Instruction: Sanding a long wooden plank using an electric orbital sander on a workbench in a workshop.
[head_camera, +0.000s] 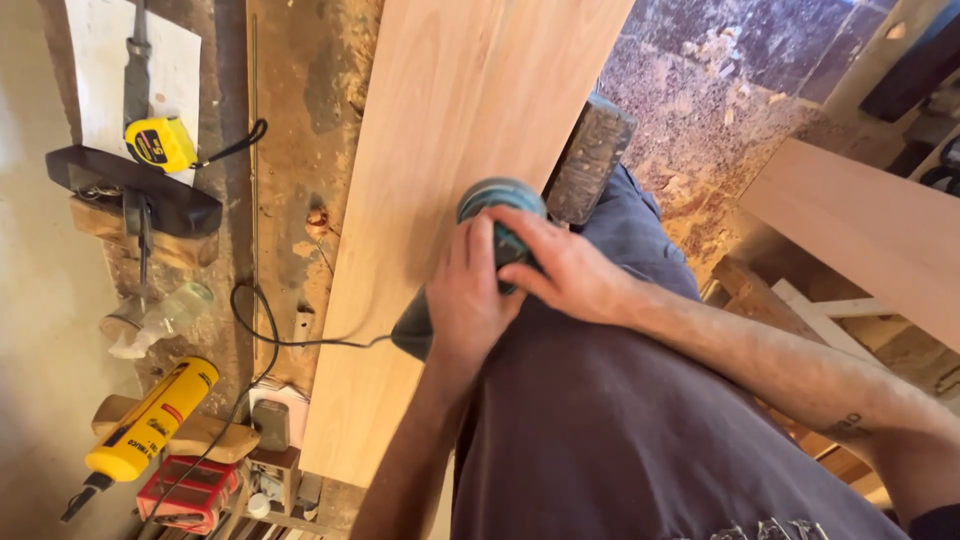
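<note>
A long pale wooden board (450, 120) lies along the workbench. On its near edge sits a teal and dark power sander (487, 200) with a black cord (270, 335) running off to the left. My left hand (465, 295) grips the sander's body from the near side. My right hand (560, 265) lies over the top of the sander, fingers wrapped round its head. Both forearms reach in from the lower right, over my dark shirt.
On the worn bench (290, 120) left of the board lie a yellow tape measure (160, 143), a black clamp (140, 185), a yellow glue cartridge (150, 420), a red block (185, 490) and a plastic bottle (165, 318). Another board (860, 230) leans at the right.
</note>
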